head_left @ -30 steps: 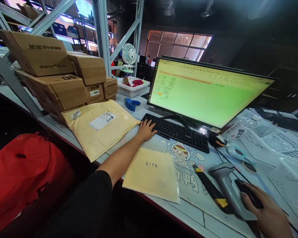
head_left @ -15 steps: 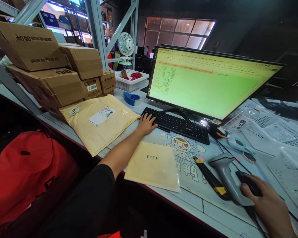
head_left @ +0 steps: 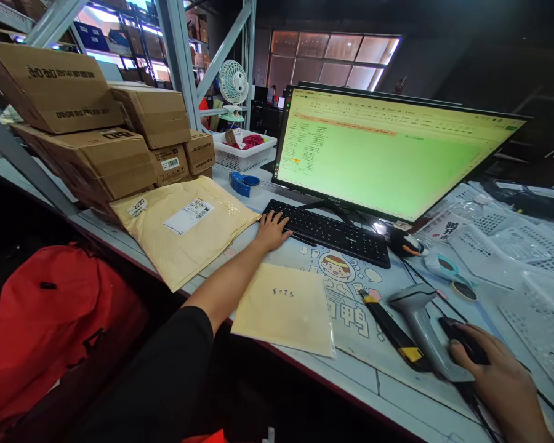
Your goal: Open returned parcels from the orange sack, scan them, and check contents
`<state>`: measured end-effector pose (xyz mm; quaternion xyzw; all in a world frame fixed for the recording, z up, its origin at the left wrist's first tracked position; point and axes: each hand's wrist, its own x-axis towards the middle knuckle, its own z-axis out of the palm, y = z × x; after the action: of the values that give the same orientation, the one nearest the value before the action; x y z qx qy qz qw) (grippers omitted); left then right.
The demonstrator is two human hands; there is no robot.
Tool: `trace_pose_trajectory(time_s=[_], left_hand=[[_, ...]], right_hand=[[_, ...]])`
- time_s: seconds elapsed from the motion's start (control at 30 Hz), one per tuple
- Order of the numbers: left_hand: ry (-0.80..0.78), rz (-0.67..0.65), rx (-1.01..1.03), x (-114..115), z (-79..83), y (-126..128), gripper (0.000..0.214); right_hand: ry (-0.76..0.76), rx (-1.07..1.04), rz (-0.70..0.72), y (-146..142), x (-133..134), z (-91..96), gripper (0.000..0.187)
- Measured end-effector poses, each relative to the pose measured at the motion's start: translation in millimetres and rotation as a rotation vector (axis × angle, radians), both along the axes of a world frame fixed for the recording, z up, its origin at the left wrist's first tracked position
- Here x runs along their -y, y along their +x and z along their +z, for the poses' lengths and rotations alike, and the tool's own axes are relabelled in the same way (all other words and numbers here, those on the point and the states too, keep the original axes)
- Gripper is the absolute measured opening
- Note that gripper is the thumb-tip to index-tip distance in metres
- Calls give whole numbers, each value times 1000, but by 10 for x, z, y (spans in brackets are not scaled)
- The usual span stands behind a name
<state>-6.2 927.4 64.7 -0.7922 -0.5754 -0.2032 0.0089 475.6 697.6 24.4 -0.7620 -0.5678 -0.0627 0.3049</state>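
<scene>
Head view: the keyboard (head_left: 346, 241) lies on the counter (head_left: 346, 376). At its left end rests the left hand (head_left: 272, 232), fingers (head_left: 271, 218) spread fairly wide over the keys and gripping nothing. Past its right end, nearer the person, the right hand (head_left: 501, 364) has its fingers curved over a mouse (head_left: 464, 340), holding it. Between the mouse and the keyboard lie a grey scanner (head_left: 425, 329) and, alongside, a yellow-and-black cutter (head_left: 394, 335); whether the scanner touches the right hand, I cannot tell. On the keyboard's near side, beside the left forearm, is a flat envelope (head_left: 281, 314) with blue handwriting. Left of the keyboard lies a padded parcel (head_left: 184, 237) labelled 2227, with boxes (head_left: 115, 163) stacked behind it. Just behind the keyboard stands a lit monitor (head_left: 388, 160); a blue tape dispenser (head_left: 241, 184) sits behind its left end.
</scene>
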Motion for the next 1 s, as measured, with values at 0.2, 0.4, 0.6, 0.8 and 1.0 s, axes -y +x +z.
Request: trace_pose_trajectory(time_s=[0.2,0.4,0.6,0.8,1.0], left_hand=[[10,4,2,-6,-2,3,60],[14,-20,-16,-11,-17,15,55],[21,-42,-47,-73,-60,35,52],[7,-46,-22,-73,-91,31,53],[44,-33,10,-29,28,36,52]], right_hand=[[-3,17,16,11,3,-1,65],[69,16,59,150,-37,-109,66],[103,46,73,229,-87,-184,66],[123,47,66,227,-108,-190,67],[148,69,141,364,-145,-295,62]])
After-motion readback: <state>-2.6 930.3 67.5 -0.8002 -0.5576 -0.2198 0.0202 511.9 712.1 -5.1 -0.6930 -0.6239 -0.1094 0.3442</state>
